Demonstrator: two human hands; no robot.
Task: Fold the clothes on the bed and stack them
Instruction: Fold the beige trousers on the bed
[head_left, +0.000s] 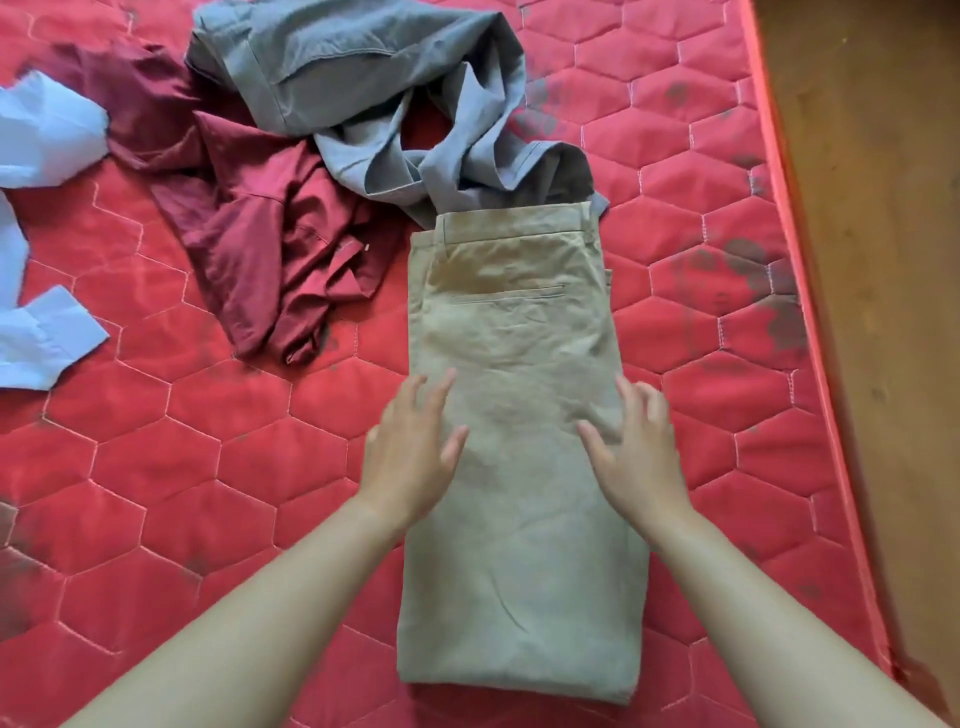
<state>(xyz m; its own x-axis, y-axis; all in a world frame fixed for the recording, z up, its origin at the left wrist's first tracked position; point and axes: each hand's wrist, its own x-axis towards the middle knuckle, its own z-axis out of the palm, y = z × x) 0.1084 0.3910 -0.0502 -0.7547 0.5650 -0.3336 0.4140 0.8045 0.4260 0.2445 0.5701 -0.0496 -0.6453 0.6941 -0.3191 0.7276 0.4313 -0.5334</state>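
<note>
A red quilted mattress (208, 467) fills the view, with a wooden floor (883, 208) along its right edge. Folded khaki trousers (519, 312) lie lengthwise in the middle, waistband at the far end. Beyond them sits a crumpled grey garment (363, 78), touching the waistband; a maroon shirt (249, 218) lies left of it, and a light blue shirt (41, 135) at the far left. The left hand (410, 452) and right hand (639, 447) hover over the trousers, fingers spread apart, gripping nothing.
</note>
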